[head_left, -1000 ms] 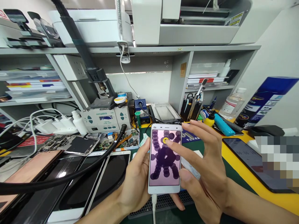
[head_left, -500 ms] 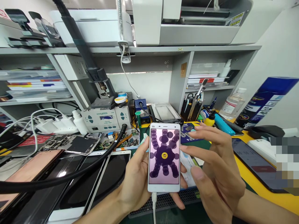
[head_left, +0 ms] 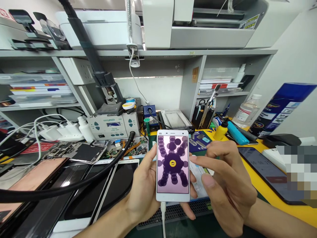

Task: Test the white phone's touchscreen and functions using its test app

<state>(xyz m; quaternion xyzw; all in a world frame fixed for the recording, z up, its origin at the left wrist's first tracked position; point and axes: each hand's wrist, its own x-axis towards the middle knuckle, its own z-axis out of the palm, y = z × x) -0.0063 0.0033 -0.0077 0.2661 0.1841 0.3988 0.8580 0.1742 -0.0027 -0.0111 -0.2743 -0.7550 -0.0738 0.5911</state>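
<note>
A white smartphone (head_left: 172, 165) with a pink screen stands almost upright in my left hand (head_left: 145, 186), whose thumb lies along its left edge and whose fingers come round from behind. Overlapping dark purple circles cover much of the screen, with a yellow round mark in the centre. A white cable (head_left: 163, 215) is plugged into the phone's bottom edge. Just right of the phone hovers my right hand (head_left: 228, 185), holding nothing, its index finger stretched toward the right edge and its thumb apart. Whether that fingertip touches the edge I cannot tell.
Several phones and screens (head_left: 104, 191) lie at the left, crossed by a thick black hose (head_left: 99, 180). Behind them stand a hot-air station (head_left: 112, 125) and a tray of small parts (head_left: 138, 147). At the right are a dark phone (head_left: 267, 175), a yellow bottle (head_left: 220, 131) and a blue can (head_left: 282, 107).
My right index finger has left the screen and drawn back to the right, its other fingers now curled more. The yellow mark has gone from the upper screen to the centre.
</note>
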